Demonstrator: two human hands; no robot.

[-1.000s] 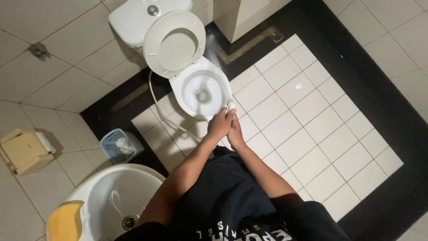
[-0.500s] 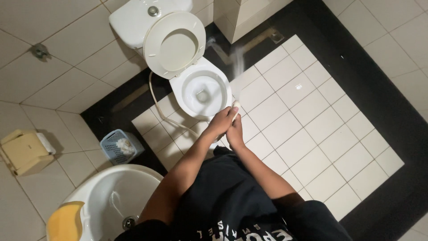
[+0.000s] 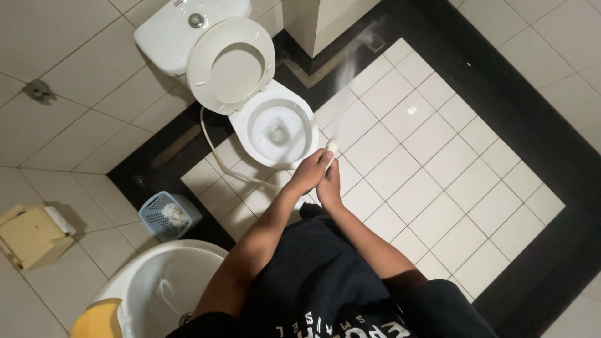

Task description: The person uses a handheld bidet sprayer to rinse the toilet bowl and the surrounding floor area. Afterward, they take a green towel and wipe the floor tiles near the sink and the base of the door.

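A white hand sprayer (image 3: 330, 148) sits in both my hands just right of the toilet bowl (image 3: 278, 128). My left hand (image 3: 308, 174) wraps the handle from the left. My right hand (image 3: 328, 188) grips it from below. A thin jet of water (image 3: 348, 81) shoots from the nozzle across the white floor tiles toward the far black border. The sprayer's pale hose (image 3: 216, 153) loops along the floor left of the bowl. The toilet seat and lid (image 3: 230, 66) are raised against the tank (image 3: 181, 28).
A blue waste basket (image 3: 164, 215) holding paper stands on the floor at left. A white washbasin (image 3: 156, 294) with a yellow object (image 3: 97, 320) on its rim is at the bottom left. A tan paper dispenser (image 3: 28, 235) hangs on the left wall. A tiled pillar (image 3: 319, 19) rises behind the toilet.
My hands have shifted slightly right of the bowl's rim, and the water jet now reaches further across the floor tiles toward the back.
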